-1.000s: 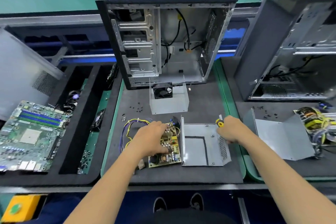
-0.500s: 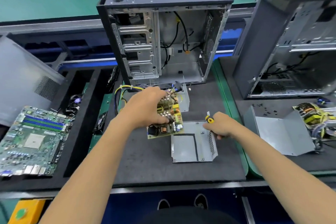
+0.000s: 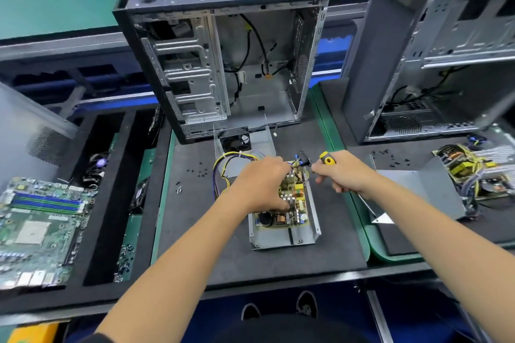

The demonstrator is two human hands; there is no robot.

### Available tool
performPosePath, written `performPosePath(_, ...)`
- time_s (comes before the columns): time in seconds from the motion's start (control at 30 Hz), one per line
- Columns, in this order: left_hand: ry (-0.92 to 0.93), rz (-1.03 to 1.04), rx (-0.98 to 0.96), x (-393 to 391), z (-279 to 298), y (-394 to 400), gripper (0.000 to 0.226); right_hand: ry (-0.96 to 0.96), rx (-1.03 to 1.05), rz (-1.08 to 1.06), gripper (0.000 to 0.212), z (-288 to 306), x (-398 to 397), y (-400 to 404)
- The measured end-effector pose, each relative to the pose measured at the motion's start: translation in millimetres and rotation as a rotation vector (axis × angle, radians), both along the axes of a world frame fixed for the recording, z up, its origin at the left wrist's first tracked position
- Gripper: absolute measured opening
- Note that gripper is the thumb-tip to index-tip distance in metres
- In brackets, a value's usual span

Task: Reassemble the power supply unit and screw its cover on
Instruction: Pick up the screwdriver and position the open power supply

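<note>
Circuit board [image 3: 289, 203]: green and yellow, crowded with coils, a black capacitor and silver heat sinks; seated in the metal base tray [image 3: 303, 239], directly under the left hand [image 3: 262, 184]. The board is gripped from above by curled fingers of the left hand.

Wire bundle [image 3: 223, 167]: yellow, black and purple leads, looped to the left of the left hand and joined to the board.

Screwdriver [image 3: 326, 159]: yellow and black handle, held in the curled right hand [image 3: 344, 172], whose fingertips are seen at a black connector [image 3: 303, 161] at the far end of the board; whether it is pinched cannot be told.

Fan cover [image 3: 242, 142]: bent grey metal with a black fan, set just beyond both hands.

Loose screws [image 3: 198, 171]: scattered left of the left hand.

Table [image 3: 223, 253]: covered by a dark foam mat edged in green. An open computer case [image 3: 223, 58] stands beyond the hands, a second case [image 3: 434, 58] and another metal cover [image 3: 412, 189] right of the right hand, a motherboard [image 3: 41, 217] well to the left.
</note>
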State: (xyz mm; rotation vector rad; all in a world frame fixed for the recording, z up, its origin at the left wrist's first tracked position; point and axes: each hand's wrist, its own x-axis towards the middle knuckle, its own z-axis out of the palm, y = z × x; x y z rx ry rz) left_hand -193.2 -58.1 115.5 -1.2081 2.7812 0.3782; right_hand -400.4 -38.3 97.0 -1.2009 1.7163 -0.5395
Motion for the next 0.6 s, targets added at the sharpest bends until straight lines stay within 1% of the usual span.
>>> performPosePath(0.2, -0.065, 0.000, 0.035, 1, -16, 1, 0.052, 0.063, -0.137, 0.028, 0.018, 1, 7, -4)
performPosePath(0.33, -0.068, -0.017, 0.042, 0, -25, 4, 0.051, 0.106, -0.162, 0.081, 0.009, 1, 11, -7)
performPosePath(0.47, -0.111, -0.041, 0.020, -1, -39, 11, 0.049, 0.211, -0.189, 0.157, 0.010, -4, 17, -9)
performPosePath(0.6, -0.112, -0.027, 0.019, 2, -53, 16, 0.051, 0.296, -0.237, 0.190, 0.018, -9, 20, -10)
